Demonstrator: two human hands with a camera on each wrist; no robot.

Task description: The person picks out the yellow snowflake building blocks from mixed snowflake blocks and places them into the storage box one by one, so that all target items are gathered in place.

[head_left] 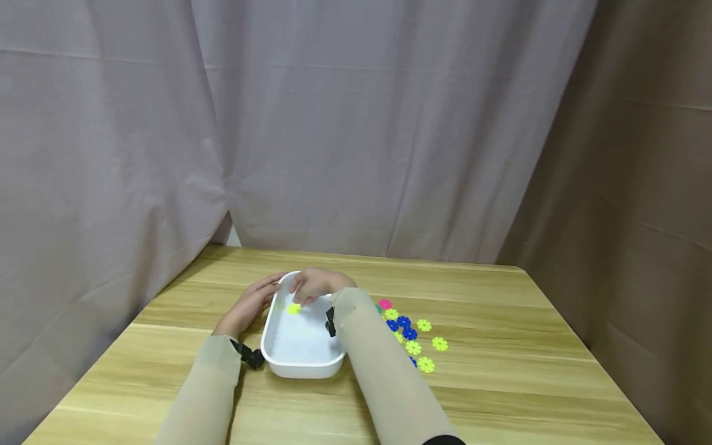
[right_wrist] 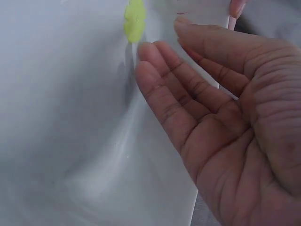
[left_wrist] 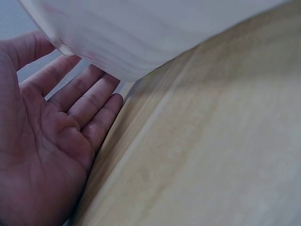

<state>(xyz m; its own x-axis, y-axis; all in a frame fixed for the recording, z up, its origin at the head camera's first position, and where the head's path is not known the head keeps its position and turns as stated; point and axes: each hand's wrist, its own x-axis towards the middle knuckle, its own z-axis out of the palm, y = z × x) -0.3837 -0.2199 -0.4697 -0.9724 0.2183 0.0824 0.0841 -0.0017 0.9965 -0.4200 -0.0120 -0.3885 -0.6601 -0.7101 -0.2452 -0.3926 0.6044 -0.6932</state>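
At the lower centre of the head view, a white rounded rectangular tray (head_left: 303, 371), open side up, with a long axis from the bottom of the frame toward the top. Inside, toward the upper left of the tray, a single yellow flower-shaped disc (head_left: 293, 308) — in the right wrist view, foreshortened at top centre, with the longer outline up and down the frame, just beyond the fingertips. Over the tray's upper part, the right hand (head_left: 316, 285), with fingers loosely bent and thumb apart, grasping nothing. At the tray's left side, the left hand (head_left: 253, 307), with relaxed, extended fingers against wall and rim, not clenched. To the right of the tray, partly hidden by the beige right sleeve (head_left: 384, 377), a scatter of similar discs: yellow discs (head_left: 425, 364), blue discs (head_left: 409, 334), one pink disc (head_left: 385, 304) and a sliver of green. Underneath, a pale yellow-brown wood-grain tabletop (head_left: 528, 371), streaked mostly left to right, with a rounded far right corner. Across the upper frame, a creased grey curtain (head_left: 334, 123) in hanging folds — and along the right edge, a darker, brownish curtain (head_left: 639, 154)
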